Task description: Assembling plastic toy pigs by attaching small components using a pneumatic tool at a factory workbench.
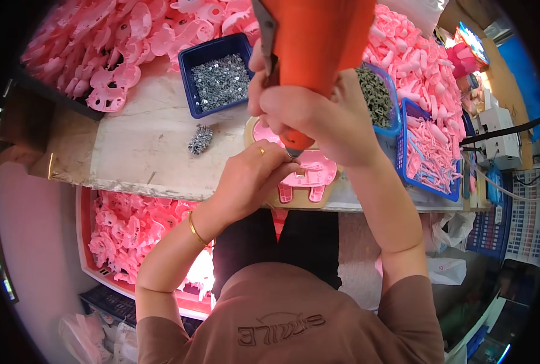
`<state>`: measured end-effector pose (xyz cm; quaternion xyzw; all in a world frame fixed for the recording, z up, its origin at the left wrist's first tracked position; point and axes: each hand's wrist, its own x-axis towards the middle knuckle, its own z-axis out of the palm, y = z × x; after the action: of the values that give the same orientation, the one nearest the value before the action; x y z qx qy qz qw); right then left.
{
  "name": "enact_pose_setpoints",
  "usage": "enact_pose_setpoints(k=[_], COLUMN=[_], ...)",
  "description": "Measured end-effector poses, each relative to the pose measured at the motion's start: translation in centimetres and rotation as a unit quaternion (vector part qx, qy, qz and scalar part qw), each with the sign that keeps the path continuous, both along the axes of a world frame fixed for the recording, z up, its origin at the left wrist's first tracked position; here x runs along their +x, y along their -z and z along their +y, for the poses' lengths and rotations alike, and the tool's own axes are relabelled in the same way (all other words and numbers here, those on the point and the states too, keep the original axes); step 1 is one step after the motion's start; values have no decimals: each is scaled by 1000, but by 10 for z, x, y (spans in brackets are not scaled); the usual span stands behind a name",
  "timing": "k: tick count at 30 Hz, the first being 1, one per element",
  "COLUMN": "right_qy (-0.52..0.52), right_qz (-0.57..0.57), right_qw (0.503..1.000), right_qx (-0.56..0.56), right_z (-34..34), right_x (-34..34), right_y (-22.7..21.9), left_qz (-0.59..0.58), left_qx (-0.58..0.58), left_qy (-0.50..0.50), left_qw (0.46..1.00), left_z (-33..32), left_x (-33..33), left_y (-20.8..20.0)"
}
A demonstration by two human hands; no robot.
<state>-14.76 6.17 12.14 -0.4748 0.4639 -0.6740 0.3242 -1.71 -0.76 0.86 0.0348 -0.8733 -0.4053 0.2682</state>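
My right hand (324,118) is wrapped round an orange power screwdriver (318,42), held upright with its tip pointing down. Beneath it, a pink plastic toy shell (315,173) lies in a beige holder (272,199) at the table's front edge. My left hand (251,173) has its fingertips pinched together beside the screwdriver's tip, over the shell. What those fingers hold, if anything, is too small to make out. Part of the shell is hidden by both hands.
A dark blue bin of small screws (188,76) and a loose screw clump (201,139) are to the left. Right of my hands are a blue tub of dark small parts (376,97) and a blue basket (442,193). Pink parts (179,30) pile up behind; a red crate (87,233) sits below.
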Motion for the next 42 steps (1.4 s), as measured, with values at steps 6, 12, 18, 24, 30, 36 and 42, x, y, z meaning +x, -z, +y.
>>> enact_pose_setpoints(k=[6,12,18,24,30,36,42], right_qy=[7,146,155,172,187,210,149], right_qz=[-55,18,15,-8,6,15,-13], right_qw=[998,988,987,985,982,978,989], right_qx=[-18,40,36,33,-6,-15,-9], right_z=[28,44,45,47,46,46,42], right_x=[-6,-22,-27,-28,-23,-23,-24], right_y=[16,38,56,64,66,71,52], left_qz=[-11,-1,-29,-37,-41,-42,-44], left_qx=[-38,-221,-223,-229,-238,-238,-189], left_qy=[12,-2,-10,-7,-14,-17,-17], left_qw=[999,975,974,973,970,970,981], left_z=[19,18,20,21,22,23,23], left_x=[-7,-10,-11,-12,-13,-12,-8], left_y=[-7,7,17,18,18,19,15])
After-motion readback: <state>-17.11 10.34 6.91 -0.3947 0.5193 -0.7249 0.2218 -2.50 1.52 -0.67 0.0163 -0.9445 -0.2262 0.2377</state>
